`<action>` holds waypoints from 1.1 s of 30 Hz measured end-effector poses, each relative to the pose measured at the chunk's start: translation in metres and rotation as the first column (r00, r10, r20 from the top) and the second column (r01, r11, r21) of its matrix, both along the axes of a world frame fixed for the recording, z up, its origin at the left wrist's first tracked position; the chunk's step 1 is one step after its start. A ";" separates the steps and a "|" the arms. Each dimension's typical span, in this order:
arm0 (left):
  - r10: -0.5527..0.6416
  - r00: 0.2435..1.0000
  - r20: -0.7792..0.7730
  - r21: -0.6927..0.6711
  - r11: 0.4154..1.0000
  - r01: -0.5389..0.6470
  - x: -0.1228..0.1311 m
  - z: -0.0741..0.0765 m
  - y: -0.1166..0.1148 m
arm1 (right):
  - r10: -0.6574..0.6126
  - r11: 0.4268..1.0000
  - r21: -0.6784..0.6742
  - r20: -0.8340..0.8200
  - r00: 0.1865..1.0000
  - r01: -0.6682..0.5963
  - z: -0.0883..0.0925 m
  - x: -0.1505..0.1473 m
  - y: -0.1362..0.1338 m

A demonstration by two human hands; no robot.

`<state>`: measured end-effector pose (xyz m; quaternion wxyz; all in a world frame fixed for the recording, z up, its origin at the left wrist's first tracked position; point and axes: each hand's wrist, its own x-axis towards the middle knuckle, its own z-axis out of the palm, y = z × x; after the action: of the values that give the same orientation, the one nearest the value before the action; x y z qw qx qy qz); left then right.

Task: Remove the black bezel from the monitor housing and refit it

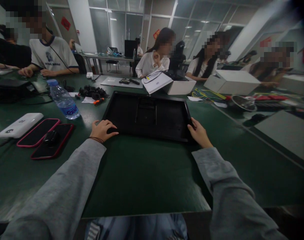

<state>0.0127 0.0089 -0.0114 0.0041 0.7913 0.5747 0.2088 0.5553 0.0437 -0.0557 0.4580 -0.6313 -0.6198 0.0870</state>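
Across the green table (152, 180), directly in front of the person, a black panel (145, 117) with a raised rim is lying hollow side up, its long edge running crosswise. Whether its near edge is lifting slightly, I cannot tell. Beyond it, a white box (182, 86) is standing near the far rim, with a white lid (157, 82) tilting against it.

At the near left corner, the left hand (102, 130) is grasping the panel, its fingers bending over the rim and its thumb extending along the near edge; how firmly it is pressing is not showing. On the right side, the right hand (199, 132) is gripping the rim between thumb and fingers, sitting about level with the left.

Good handling is calling for equal pressure from both hands, so that the broad panel is not twisting, and for fingertips on the rim rather than the recessed middle. Leftward, care is mattering too: a water bottle (64, 100) is standing near the panel's left side, and a tall, light thing like that is probably tipping easily. Farther left, a small black case (51, 137) is resting on a red-edged phone (64, 135).
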 end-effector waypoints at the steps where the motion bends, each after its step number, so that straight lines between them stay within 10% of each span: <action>1: 0.000 1.000 -0.018 0.005 1.000 0.000 -0.001 0.000 0.000 | 0.002 1.000 -0.007 0.000 1.000 -0.002 0.000 0.000 0.000; 20: -0.014 0.999 0.042 -0.141 0.990 0.020 -0.006 0.007 0.001 | -0.067 0.997 -0.043 0.037 0.997 0.068 0.009 -0.005 -0.003; 28: 0.207 0.942 0.265 0.220 0.938 -0.268 -0.019 -0.005 0.011 | -0.079 0.995 -0.059 0.077 0.994 0.083 0.012 -0.005 -0.004; 33: 0.407 0.794 0.452 -0.195 0.913 -0.357 -0.038 -0.018 0.028 | -0.054 0.998 -0.034 0.025 0.998 0.055 0.009 0.000 -0.002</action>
<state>-0.0249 0.0372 -0.0299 0.1442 0.5800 0.7127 0.3671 0.5557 0.0420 -0.0469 0.4418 -0.6567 -0.6062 0.0773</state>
